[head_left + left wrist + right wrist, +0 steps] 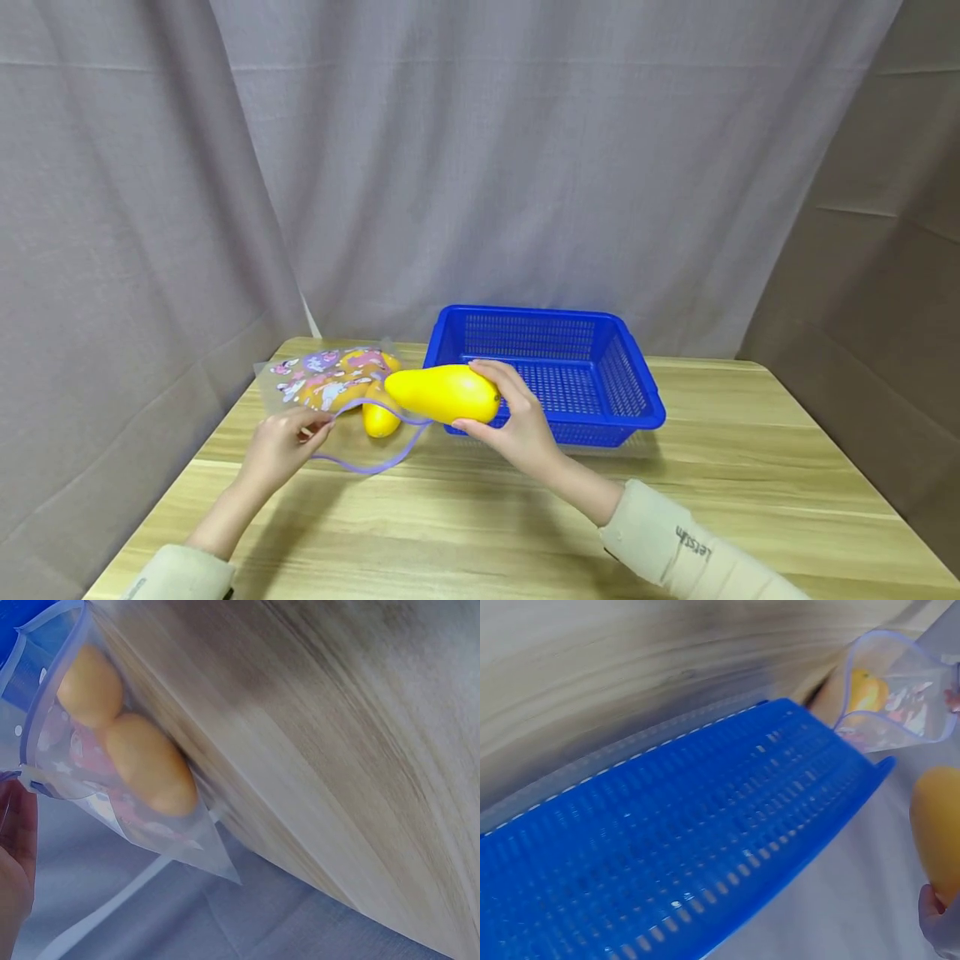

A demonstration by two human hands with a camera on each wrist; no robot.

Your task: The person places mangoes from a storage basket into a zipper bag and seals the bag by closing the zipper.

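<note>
My right hand [522, 423] grips a smooth yellow papaya [442, 393] by its broad end, thumb below and fingers above. The narrow end points left, over the mouth of a clear zip bag [367, 468] with a purple rim and cartoon prints. At that rim, my left hand [281, 446] pinches the near left edge between thumb and fingers. The bag lies on its side with its mouth spread open. Several yellow fruits are inside, one yellow fruit [381, 419] near the mouth. Two of them show through the plastic in the left wrist view.
A blue perforated basket [647, 408] stands at the back of the wooden table [720, 483], right of the bag and just behind the papaya. Grey curtains [525, 167] hang behind the table and along both sides.
</note>
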